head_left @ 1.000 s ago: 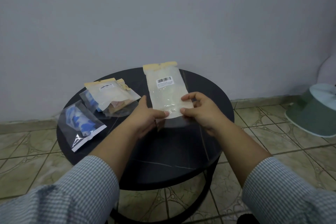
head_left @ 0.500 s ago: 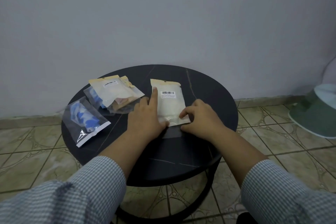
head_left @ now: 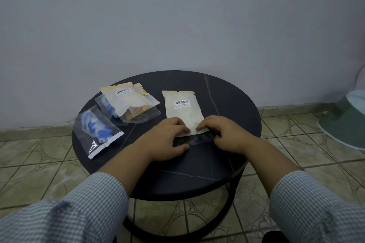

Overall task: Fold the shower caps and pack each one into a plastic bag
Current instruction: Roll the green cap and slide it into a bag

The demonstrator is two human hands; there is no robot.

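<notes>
A cream plastic bag [head_left: 182,110] with a barcode label lies flat on the round black table [head_left: 233,104], a pale folded cap inside it. Its clear flap sticks out toward me between my hands. My left hand [head_left: 167,138] lies on the bag's near left corner, fingers bent, thumb pressing the flap. My right hand [head_left: 223,134] presses the near right corner with curled fingers on the flap's edge. Whether either hand pinches the flap is hidden.
A pile of packed bags [head_left: 128,104] sits at the table's back left. A clear bag with a blue cap [head_left: 97,130] lies at the left edge. A green and white object [head_left: 347,118] stands on the tiled floor at right. A grey wall rises behind.
The bag was held upright a second ago and now lies flat on the table. My left index finger, stretched along the bag half a second ago, has drawn back to the near edge.
</notes>
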